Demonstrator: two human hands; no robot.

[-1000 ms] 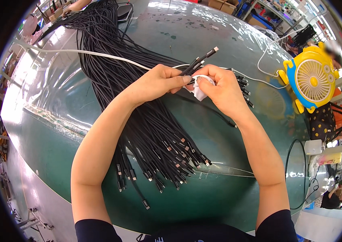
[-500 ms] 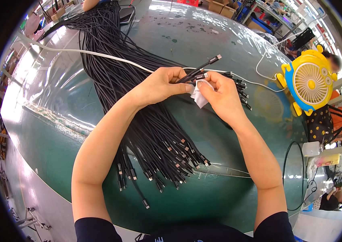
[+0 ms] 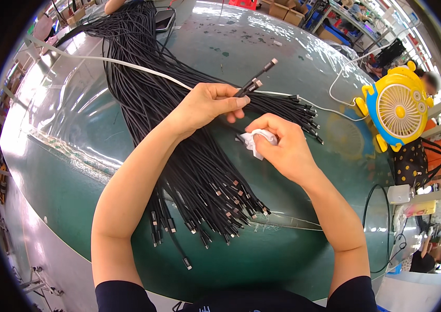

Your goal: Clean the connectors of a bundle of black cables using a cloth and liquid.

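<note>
My left hand (image 3: 205,109) is closed around a couple of black USB cables (image 3: 252,87); their metal-tipped plugs point up and to the right past my thumb and fingertips. To the right and a little nearer, my right hand (image 3: 288,148) pinches a crumpled white wipe (image 3: 259,141), apart from the plugs in my left hand. A dark cable end shows beside the wipe; whether my right fingers also hold it, I cannot tell. Under both hands spreads a large bundle of black cables (image 3: 142,99), one group of plugs fanned out toward me and another lying to the right behind my right hand.
The bundle lies on a shiny green table (image 3: 262,265). A white cord (image 3: 142,67) crosses over it. At the right edge stand a yellow and blue fan (image 3: 400,112), a dotted black bag (image 3: 410,166) and a white box (image 3: 400,193). Part of another person shows at the top left.
My right hand with the wipe has moved down and away from the plugs, which it was touching before. My left hand still holds its cables, the plugs now tilted more upward.
</note>
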